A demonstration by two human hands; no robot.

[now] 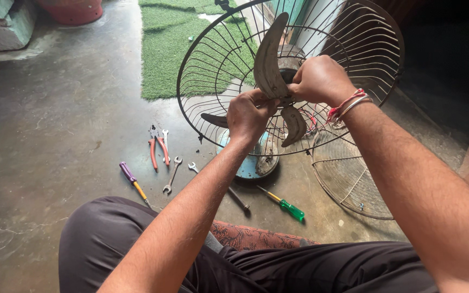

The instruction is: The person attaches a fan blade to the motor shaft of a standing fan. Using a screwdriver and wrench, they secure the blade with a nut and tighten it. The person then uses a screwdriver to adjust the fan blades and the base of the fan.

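A table fan stands before me with its rear wire guard (207, 65) in place and the front guard off. Its dusty three-blade propeller (268, 59) sits on the hub. My left hand (249, 114) grips the hub at the base of the blades. My right hand (320, 80), with red thread and bangles on the wrist, closes on the hub from the right side. The two hands touch around the centre. The hub itself is mostly hidden by my fingers.
The front wire guard (348, 179) lies on the concrete floor at right. The fan's blue base (248, 165) is below. Red-handled pliers (157, 149), spanners (172, 174), a purple screwdriver (131, 180) and a green screwdriver (289, 207) lie at left. Green turf mat (164, 43) behind.
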